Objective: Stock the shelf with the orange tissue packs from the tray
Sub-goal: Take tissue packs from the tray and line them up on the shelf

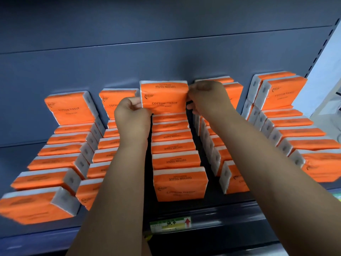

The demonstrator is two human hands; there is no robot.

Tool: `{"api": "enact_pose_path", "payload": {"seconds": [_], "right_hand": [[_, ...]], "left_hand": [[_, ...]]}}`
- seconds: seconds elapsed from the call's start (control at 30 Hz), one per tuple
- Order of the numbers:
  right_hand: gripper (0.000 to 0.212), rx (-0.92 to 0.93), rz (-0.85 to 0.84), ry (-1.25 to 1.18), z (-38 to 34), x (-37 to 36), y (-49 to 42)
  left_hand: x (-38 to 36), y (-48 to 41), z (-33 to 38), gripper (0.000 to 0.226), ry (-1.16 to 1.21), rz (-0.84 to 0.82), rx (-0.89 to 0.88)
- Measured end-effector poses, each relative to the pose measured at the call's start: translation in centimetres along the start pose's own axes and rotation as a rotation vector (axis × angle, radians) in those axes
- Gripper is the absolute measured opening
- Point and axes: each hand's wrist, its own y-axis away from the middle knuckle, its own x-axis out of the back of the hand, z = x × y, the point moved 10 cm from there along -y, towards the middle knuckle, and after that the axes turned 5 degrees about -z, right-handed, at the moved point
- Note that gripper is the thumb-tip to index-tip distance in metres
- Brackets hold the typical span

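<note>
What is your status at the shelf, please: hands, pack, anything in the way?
Left hand and right hand each pinch a side edge of the rearmost tissue pack, middle row. Pack upright. Nothing seen blocking it.

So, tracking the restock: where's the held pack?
Head view, centre: the pack stands behind the middle row, pinched between left hand and right hand.
</note>
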Motion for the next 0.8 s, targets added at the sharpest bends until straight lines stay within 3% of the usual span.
{"api": "enact_pose_path", "payload": {"seconds": [0.37,0.53,0.8], "right_hand": [[0.038,-0.033,-0.051,0.06,1.4,-1.4,0.2],[0.017,-0.002,-0.071,0.114,1.2,-2.0,0.5],[0.013,0.02,-0.083,0.136,1.3,-2.1,0.4]], "left_hand": [[-0.7,-0.9,-2.6,0.015,-0.054,-0.073,0.168],[-1.2,-1.0,-2.8,0.013,-0.045,-0.098,0.2],[-1.5,-0.8,-2.7,0.016,-0.043,-0.098,0.219]]}}
